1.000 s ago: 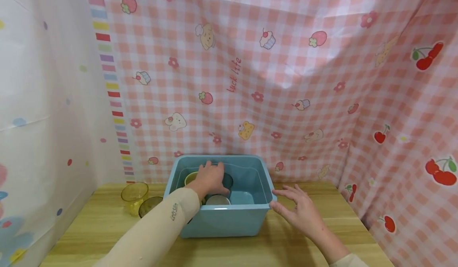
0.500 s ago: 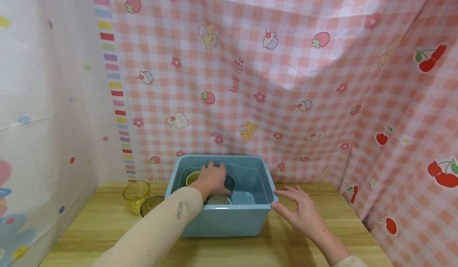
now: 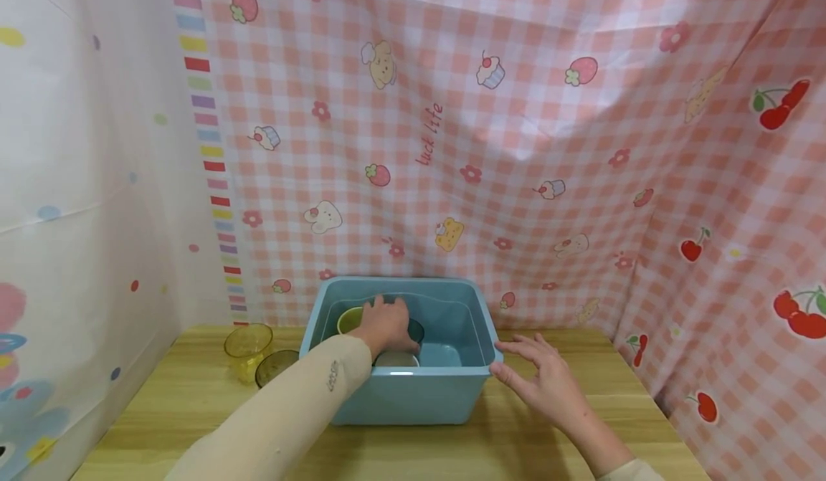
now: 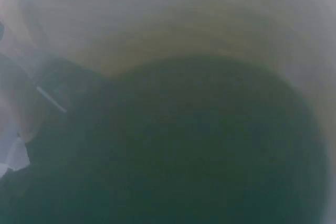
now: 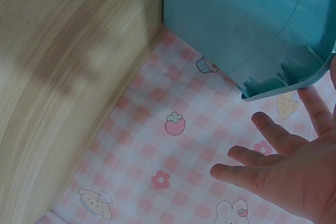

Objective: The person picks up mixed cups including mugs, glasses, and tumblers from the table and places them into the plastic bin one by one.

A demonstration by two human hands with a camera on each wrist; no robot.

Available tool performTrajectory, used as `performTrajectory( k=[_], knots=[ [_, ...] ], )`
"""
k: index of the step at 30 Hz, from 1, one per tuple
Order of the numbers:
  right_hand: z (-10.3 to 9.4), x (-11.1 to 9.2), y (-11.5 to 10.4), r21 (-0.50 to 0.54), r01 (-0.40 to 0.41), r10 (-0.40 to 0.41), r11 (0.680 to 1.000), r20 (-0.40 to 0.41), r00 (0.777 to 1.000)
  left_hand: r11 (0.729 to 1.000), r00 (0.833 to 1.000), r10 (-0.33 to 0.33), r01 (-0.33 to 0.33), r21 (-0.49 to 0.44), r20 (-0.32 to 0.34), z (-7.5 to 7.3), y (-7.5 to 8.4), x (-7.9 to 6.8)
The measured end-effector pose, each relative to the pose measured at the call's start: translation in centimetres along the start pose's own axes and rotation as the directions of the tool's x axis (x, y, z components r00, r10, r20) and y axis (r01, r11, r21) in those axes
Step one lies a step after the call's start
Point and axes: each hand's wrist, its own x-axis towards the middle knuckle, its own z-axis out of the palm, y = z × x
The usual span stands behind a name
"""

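A light blue plastic bin (image 3: pixel 406 398) stands on the table, with several cups inside. My left hand (image 3: pixel 387 323) reaches down into it, fingers at the far side and thumb at the near side of a dark teal cup (image 3: pixel 416 332), which it grips. Left of that hand is a yellow-green cup (image 3: pixel 349 320); in front is a pale-rimmed cup (image 3: pixel 396 360). A blurred dark green round shape (image 4: pixel 210 145) fills much of the left wrist view. My right hand (image 3: pixel 542 373) touches the bin's right rim with thumb and fingertips, its other fingers extended.
Left of the bin on the wooden table (image 3: pixel 193 409) stand a yellow glass cup (image 3: pixel 248 348) and a brownish glass cup (image 3: pixel 276 366), partly behind my left sleeve. A pink checked cloth (image 3: pixel 413 180) hangs close behind the bin; more cloth hangs at both sides.
The head view has shifted slightly, moving the scene a little to the right. Both hands keep nearly the same places, the left in the bin and the right at its rim.
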Motion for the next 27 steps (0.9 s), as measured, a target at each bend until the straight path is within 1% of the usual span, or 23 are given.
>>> performTrajectory(
  k=[5, 14, 15, 21, 22, 27],
  knots=[
    [-0.02, 0.09, -0.17, 0.000, -0.001, 0.001, 1.000, 0.001, 1.000, 1.000, 1.000, -0.019, 0.019, -0.024, -0.006, -0.16, 0.02, -0.41],
    [-0.13, -0.05, -0.28, -0.011, 0.002, -0.003, 1.000, -0.014, 1.000, 0.999, 1.000, -0.026, 0.026, -0.029, -0.016, -0.44, 0.34, -0.60],
    [-0.14, -0.06, -0.28, -0.012, 0.001, -0.001, 1.000, -0.013, 1.000, 0.999, 0.999, -0.028, 0.028, -0.029, -0.016, -0.25, 0.26, -0.32],
    [-0.11, -0.04, -0.25, -0.009, -0.008, 0.008, 1.000, -0.011, 1.000, 0.999, 0.999, -0.023, 0.021, -0.045, -0.039, -0.45, 0.28, -0.62],
    [-0.11, -0.03, -0.25, -0.006, -0.008, 0.008, 1.000, -0.009, 1.000, 0.999, 0.999, -0.021, 0.019, -0.050, -0.043, -0.69, 0.37, -0.99],
    [-0.14, 0.09, -0.36, 0.002, -0.004, 0.004, 1.000, 0.001, 1.000, 0.997, 0.999, -0.030, 0.027, -0.066, -0.037, -0.51, 0.27, -0.97]
  ],
)
